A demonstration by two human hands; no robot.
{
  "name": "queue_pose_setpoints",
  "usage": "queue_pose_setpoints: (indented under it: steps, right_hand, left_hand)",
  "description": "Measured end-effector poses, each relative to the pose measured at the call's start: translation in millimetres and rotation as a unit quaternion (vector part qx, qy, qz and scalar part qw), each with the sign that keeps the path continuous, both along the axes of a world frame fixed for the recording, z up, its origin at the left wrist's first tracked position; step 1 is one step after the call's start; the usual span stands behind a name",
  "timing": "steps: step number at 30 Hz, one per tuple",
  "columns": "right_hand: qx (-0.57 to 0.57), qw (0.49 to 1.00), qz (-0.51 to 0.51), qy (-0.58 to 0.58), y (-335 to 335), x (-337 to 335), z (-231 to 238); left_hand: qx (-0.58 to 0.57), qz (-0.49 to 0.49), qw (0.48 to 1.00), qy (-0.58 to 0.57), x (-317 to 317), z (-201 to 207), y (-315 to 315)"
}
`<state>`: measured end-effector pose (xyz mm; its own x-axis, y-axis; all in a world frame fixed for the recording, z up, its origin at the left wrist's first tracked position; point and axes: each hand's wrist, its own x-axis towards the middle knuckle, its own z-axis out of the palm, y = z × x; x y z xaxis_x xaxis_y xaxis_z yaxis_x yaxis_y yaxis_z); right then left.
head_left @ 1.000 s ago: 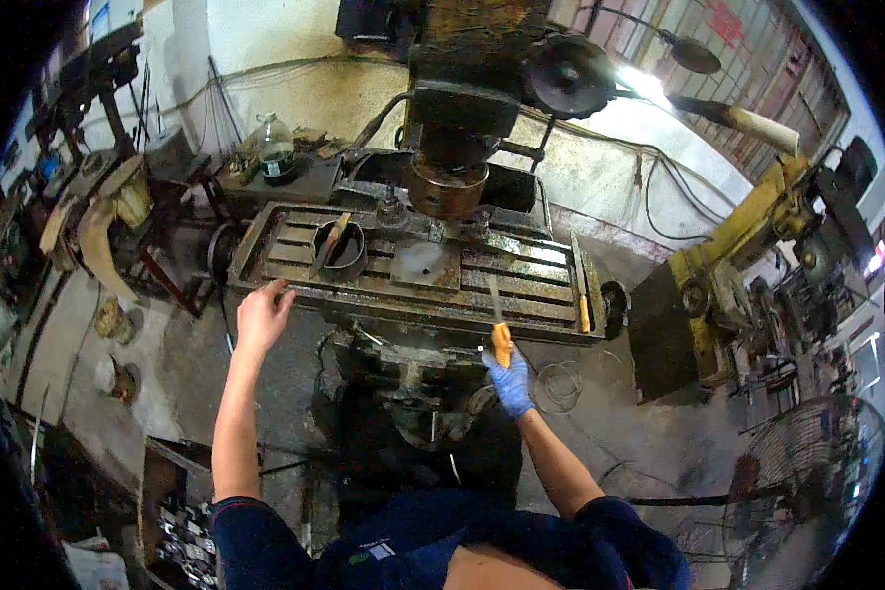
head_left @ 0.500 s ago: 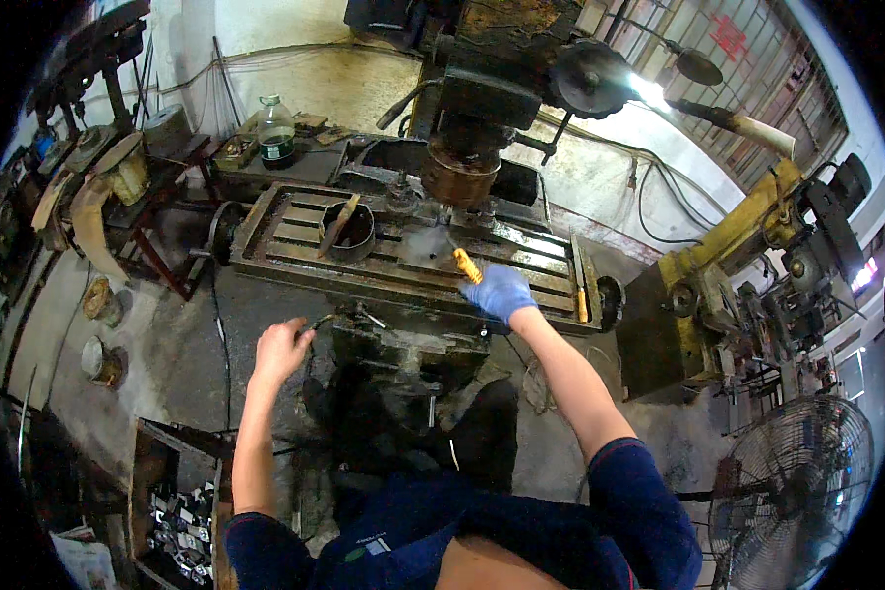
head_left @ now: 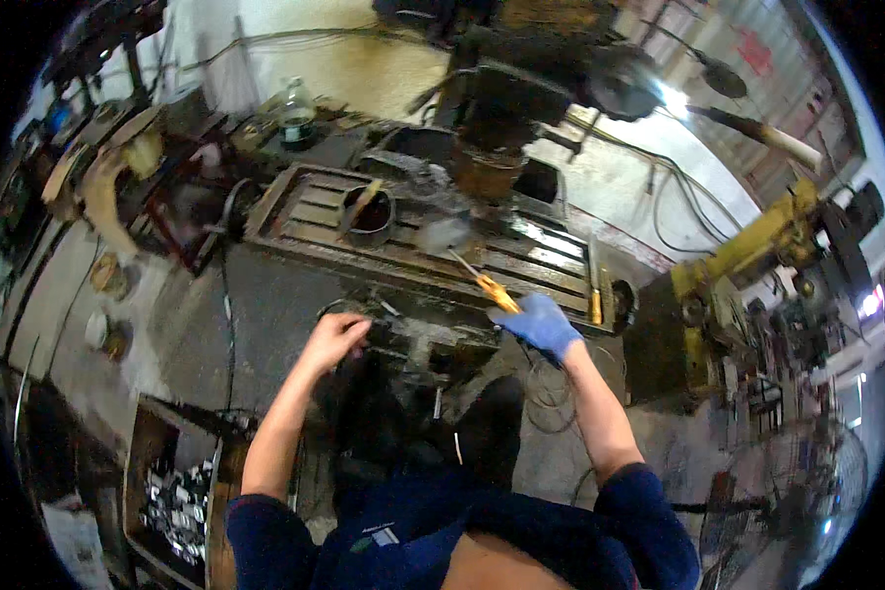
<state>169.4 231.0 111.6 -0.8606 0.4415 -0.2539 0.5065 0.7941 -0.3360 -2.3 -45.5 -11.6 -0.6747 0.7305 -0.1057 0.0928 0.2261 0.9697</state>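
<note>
My right hand (head_left: 541, 324), in a blue glove, is closed round the yellow handle of a screwdriver (head_left: 498, 292). Its thin metal shaft points up and left over the slotted milling machine table (head_left: 315, 254). Close to the tip, a whitish haze (head_left: 444, 234) hangs below the machine's spindle head (head_left: 489, 172) and hides what lies there. Bare and slightly blurred, my left hand (head_left: 338, 339) is in front of the table with its fingers drawn together; what they hold, if anything, cannot be made out. A dark round pot (head_left: 369, 224) with a wooden-handled brush (head_left: 368, 199) across it stands on the table.
Another yellow-handled tool (head_left: 596, 305) lies at the table's right end. A wooden box (head_left: 140, 482) of small metal parts sits at lower left, and a fan (head_left: 796, 492) at lower right. A large bottle (head_left: 296, 118) stands behind; a yellow machine (head_left: 747, 246) is at right.
My right hand has drawn back toward me and to the right with the screwdriver, baring its shaft. My left hand has shifted right, its fingers closer together. The whole view has shifted slightly.
</note>
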Motion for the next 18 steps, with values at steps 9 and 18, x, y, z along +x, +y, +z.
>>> queue_pose_setpoints:
  steps: [9,18]
  right_hand:
    - [-0.106,0.982,0.158,-0.011,-71,38,-75]
    - [-0.183,0.948,0.259,-0.036,-112,9,-76]
  left_hand:
    - [0.136,0.063,0.940,-0.305,40,-32,40]
    - [0.139,0.208,0.916,-0.315,47,-40,-75]
